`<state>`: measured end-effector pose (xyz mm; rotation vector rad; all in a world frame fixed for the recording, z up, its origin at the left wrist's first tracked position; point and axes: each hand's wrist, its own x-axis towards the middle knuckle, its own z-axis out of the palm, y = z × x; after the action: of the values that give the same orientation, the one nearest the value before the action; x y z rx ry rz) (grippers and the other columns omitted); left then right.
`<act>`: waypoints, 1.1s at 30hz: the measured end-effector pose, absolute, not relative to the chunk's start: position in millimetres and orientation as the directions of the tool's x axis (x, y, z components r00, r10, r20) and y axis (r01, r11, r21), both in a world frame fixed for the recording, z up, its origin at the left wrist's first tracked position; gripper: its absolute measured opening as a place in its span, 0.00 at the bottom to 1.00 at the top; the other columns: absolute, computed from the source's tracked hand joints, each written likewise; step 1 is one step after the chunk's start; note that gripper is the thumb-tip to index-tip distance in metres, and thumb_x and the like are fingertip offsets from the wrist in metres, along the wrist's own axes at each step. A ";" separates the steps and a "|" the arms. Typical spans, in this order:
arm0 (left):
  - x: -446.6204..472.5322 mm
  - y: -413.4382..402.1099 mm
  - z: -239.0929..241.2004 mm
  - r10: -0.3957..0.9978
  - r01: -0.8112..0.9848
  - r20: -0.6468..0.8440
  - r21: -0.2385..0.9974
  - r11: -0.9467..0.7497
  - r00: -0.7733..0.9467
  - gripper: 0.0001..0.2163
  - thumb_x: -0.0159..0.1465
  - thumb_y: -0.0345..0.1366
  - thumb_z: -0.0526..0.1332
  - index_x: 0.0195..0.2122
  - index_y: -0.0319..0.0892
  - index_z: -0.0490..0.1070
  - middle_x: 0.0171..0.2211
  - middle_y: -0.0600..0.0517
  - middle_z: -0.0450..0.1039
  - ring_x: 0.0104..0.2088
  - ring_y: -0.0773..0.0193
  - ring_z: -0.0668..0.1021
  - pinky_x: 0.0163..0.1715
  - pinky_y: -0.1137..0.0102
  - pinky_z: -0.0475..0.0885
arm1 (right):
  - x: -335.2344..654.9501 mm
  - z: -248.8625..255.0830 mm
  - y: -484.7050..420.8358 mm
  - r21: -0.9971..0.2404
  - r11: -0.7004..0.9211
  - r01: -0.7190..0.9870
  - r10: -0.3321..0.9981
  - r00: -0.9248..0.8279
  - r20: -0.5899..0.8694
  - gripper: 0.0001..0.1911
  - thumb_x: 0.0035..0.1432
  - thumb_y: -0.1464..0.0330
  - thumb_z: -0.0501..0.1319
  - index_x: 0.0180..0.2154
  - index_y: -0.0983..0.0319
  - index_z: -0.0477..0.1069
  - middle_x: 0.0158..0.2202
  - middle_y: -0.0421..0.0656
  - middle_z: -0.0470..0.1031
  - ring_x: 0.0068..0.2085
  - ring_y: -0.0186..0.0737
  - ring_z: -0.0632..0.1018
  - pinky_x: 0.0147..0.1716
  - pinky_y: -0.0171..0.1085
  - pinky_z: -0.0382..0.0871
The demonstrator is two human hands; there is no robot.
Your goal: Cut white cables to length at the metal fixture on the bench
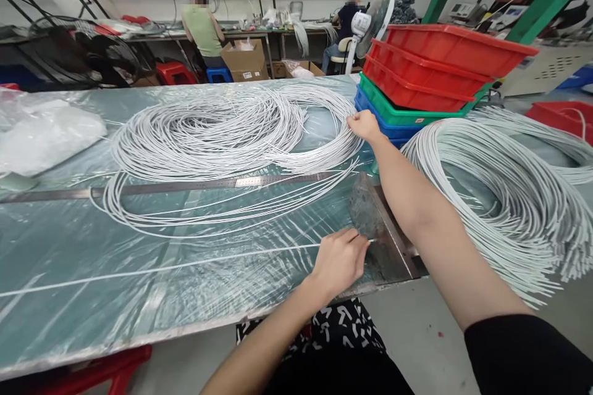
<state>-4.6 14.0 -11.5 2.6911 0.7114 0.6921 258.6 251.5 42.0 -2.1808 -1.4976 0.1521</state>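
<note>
My left hand [340, 262] is closed around a white cable [194, 265] near its end, and a short tip pokes out past the fingers. That cable runs straight across the table to the left edge of view. Just right of this hand lie a dark metal block [364, 200] and a flat metal plate with a raised edge [391, 228]. My right hand [365, 125] reaches forward with pinched fingers at the right rim of a coil of white cables [315, 157]. The fingers grip cable there; how many strands is hidden. A small loose bundle of cables [217, 219] lies nearer me.
A long steel ruler [204, 186] lies across the table. Another large cable bundle [504, 197] is at the right. Stacked red trays [430, 68] stand behind my right hand. Clear plastic bags [50, 136] sit at left. Two people [202, 28] work at a far bench.
</note>
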 end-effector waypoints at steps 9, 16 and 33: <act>-1.0 14.1 -13.5 0.496 0.384 0.409 0.327 -0.864 0.766 0.10 0.68 0.30 0.51 0.31 0.40 0.68 0.26 0.53 0.67 0.27 0.64 0.71 0.24 0.69 0.62 | 261.2 37.6 258.6 -0.468 -0.261 0.845 0.898 0.390 0.204 0.15 0.64 0.60 0.53 0.36 0.63 0.73 0.31 0.49 0.74 0.40 0.49 0.74 0.43 0.40 0.67; 1.2 13.2 -12.8 0.494 0.399 0.385 0.303 -0.866 0.780 0.09 0.67 0.28 0.51 0.30 0.41 0.66 0.26 0.52 0.66 0.28 0.63 0.72 0.24 0.68 0.63 | 258.6 39.2 256.9 -0.465 -0.279 0.840 0.898 0.400 0.184 0.13 0.64 0.62 0.53 0.35 0.62 0.73 0.33 0.48 0.75 0.41 0.48 0.75 0.44 0.40 0.67; 4.9 12.2 -12.7 0.498 0.402 0.387 0.304 -0.864 0.776 0.09 0.65 0.27 0.53 0.28 0.41 0.65 0.26 0.53 0.65 0.26 0.65 0.71 0.23 0.69 0.62 | 254.5 40.6 256.6 -0.449 -0.265 0.853 0.903 0.383 0.196 0.14 0.64 0.62 0.53 0.31 0.61 0.72 0.30 0.46 0.73 0.38 0.46 0.74 0.42 0.38 0.66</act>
<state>4.9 12.2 -12.7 2.7646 0.7088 0.6882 254.5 256.6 40.6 -2.1633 -1.5070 0.1350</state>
